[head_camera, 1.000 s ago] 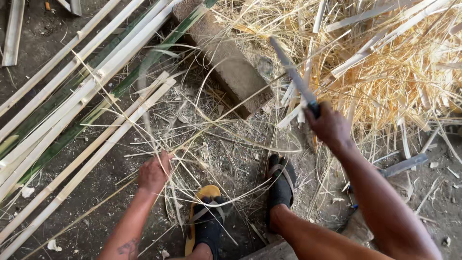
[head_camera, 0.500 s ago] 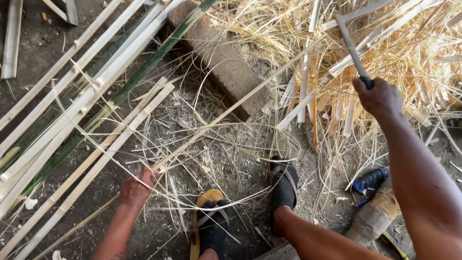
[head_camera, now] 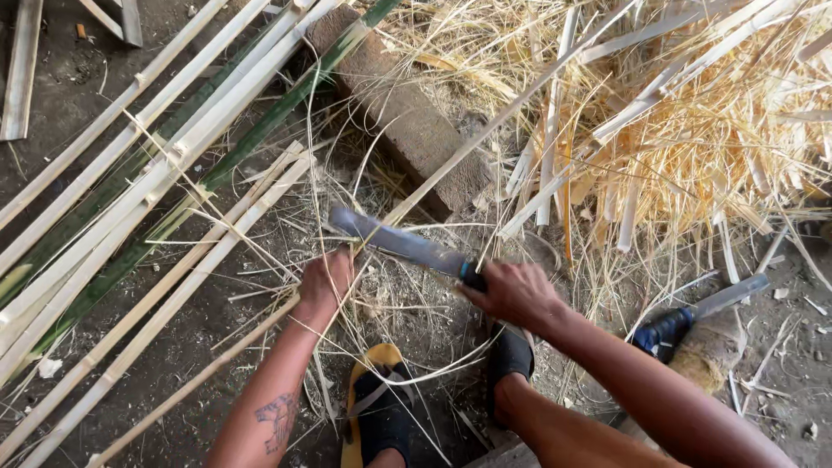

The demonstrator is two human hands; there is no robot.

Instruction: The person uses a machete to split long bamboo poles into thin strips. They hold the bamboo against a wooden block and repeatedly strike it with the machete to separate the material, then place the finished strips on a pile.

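Note:
My left hand (head_camera: 325,282) grips a long thin bamboo strip (head_camera: 485,130) that runs from the lower left up to the upper right. My right hand (head_camera: 516,295) holds a big knife (head_camera: 399,243) by its dark handle. The grey blade points left and lies across the strip just above my left hand. Both hands are low, above my two feet in sandals (head_camera: 381,416).
Long split bamboo poles (head_camera: 147,173) lie slanted across the left. A stone block (head_camera: 407,121) sits behind the hands. A heap of pale bamboo shavings and slats (head_camera: 693,130) fills the right. A second knife with a blue handle (head_camera: 693,316) rests at the right.
My right hand has swung the knife down from the raised position at the upper right to the strip by my left hand. My left hand has moved up along the strip.

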